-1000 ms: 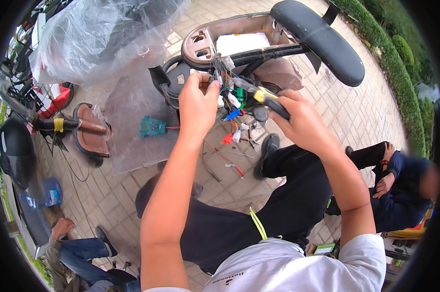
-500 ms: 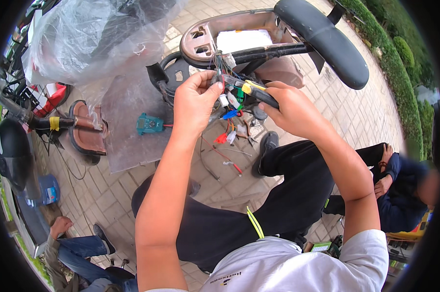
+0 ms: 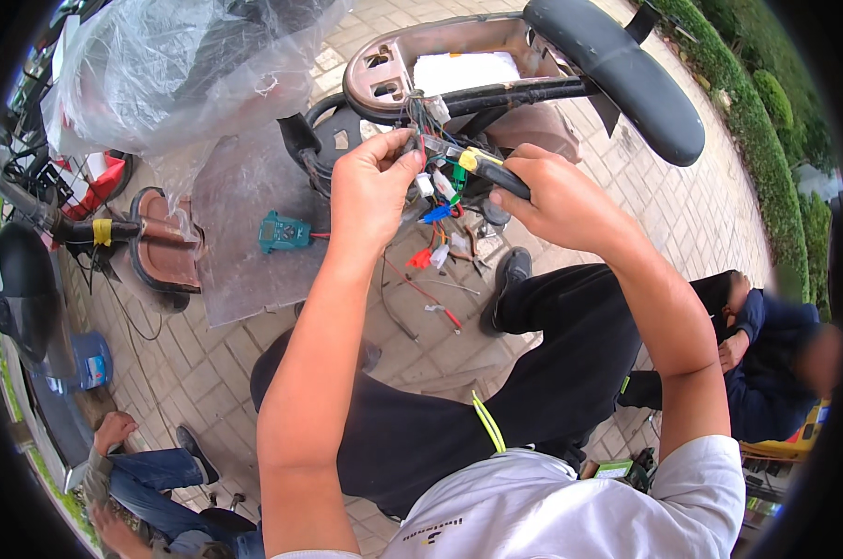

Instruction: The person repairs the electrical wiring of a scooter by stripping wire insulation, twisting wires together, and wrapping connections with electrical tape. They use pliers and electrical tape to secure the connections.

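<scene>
My left hand [image 3: 370, 191] pinches a wire from the wiring bundle [image 3: 429, 114] between thumb and fingertips. In my right hand [image 3: 561, 200] is a utility knife [image 3: 499, 175] with a black and yellow handle. Its blade points left and lies at the wire, right beside my left fingertips; whether it touches the wire I cannot tell. Below the blade hang a white connector [image 3: 424, 184], a green connector [image 3: 459, 174] and a blue connector [image 3: 437, 214]. Lower down are a red connector [image 3: 420, 258] and several loose wire ends.
A teal multimeter [image 3: 284, 233] lies on a clear plastic sheet [image 3: 244, 279] at left. Ahead stands the opened scooter body [image 3: 375, 70] with a black seat [image 3: 617, 79]. Plastic wrap [image 3: 188, 74] covers something far left. People sit at lower left [image 3: 156, 489] and right [image 3: 766, 363].
The knife and my right hand have shifted slightly left, with the blade nearer my left fingertips. My left hand still pinches the wire. A second hand of the person at lower left has come into view.
</scene>
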The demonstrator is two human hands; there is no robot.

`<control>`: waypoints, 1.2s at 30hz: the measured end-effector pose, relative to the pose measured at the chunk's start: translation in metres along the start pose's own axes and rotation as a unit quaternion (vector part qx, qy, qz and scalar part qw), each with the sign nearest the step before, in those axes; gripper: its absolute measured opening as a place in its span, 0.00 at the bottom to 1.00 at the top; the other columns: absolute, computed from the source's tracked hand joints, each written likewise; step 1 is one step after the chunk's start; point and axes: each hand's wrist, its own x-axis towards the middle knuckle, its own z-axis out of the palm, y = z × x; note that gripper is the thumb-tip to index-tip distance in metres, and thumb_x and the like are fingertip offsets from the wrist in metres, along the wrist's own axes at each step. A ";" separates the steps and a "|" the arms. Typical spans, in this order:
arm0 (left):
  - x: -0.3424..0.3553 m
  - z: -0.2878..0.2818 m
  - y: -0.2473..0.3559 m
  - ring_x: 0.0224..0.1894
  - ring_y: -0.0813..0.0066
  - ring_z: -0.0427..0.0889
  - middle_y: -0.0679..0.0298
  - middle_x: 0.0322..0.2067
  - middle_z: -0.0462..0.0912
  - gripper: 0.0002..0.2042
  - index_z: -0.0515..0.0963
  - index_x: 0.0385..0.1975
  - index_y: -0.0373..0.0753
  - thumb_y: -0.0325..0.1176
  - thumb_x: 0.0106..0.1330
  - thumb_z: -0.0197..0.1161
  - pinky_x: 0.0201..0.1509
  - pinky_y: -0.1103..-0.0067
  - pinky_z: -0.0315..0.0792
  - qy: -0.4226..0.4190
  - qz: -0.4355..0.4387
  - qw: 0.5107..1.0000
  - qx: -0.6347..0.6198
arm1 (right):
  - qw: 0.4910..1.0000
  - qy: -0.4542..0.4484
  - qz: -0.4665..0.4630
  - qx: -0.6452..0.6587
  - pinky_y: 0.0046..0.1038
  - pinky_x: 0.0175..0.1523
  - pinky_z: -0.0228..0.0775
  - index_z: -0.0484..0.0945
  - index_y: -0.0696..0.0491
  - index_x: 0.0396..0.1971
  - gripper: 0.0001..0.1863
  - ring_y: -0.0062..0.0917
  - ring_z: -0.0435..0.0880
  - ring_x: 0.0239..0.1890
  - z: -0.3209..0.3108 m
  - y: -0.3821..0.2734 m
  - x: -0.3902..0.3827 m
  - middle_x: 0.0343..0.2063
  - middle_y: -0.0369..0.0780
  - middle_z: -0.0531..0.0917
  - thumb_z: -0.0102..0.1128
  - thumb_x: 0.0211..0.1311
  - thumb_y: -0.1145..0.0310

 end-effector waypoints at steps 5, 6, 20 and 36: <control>-0.003 -0.003 -0.002 0.37 0.81 0.80 0.64 0.38 0.84 0.16 0.79 0.52 0.28 0.24 0.64 0.66 0.42 0.82 0.75 -0.015 -0.018 0.999 0.028 | 1.000 0.012 0.027 -0.001 0.45 0.46 0.71 0.80 0.61 0.34 0.16 0.50 0.80 0.40 0.008 -0.002 -0.007 0.34 0.52 0.79 0.63 0.64 0.61; -0.004 -0.005 -0.004 0.37 0.80 0.80 0.63 0.39 0.84 0.16 0.79 0.52 0.28 0.25 0.65 0.66 0.44 0.81 0.75 -0.020 -0.023 0.999 0.027 | 1.000 0.010 0.028 0.002 0.45 0.45 0.71 0.81 0.61 0.35 0.15 0.49 0.80 0.39 0.009 -0.001 -0.011 0.34 0.51 0.79 0.64 0.64 0.61; 0.023 -0.008 0.012 0.43 0.81 0.80 0.66 0.40 0.81 0.14 0.81 0.50 0.32 0.19 0.66 0.59 0.50 0.84 0.74 0.010 0.205 0.960 0.190 | 0.965 0.206 -0.015 0.160 0.40 0.49 0.72 0.80 0.63 0.40 0.13 0.48 0.80 0.45 0.024 0.016 -0.017 0.45 0.50 0.79 0.64 0.63 0.68; 0.046 0.009 0.009 0.39 0.81 0.78 0.67 0.37 0.81 0.08 0.84 0.39 0.31 0.27 0.65 0.68 0.45 0.83 0.72 0.021 0.116 0.991 0.058 | 0.932 0.330 -0.106 -0.103 0.42 0.60 0.64 0.79 0.59 0.45 0.23 0.43 0.74 0.54 0.025 0.037 0.009 0.54 0.48 0.76 0.63 0.42 0.80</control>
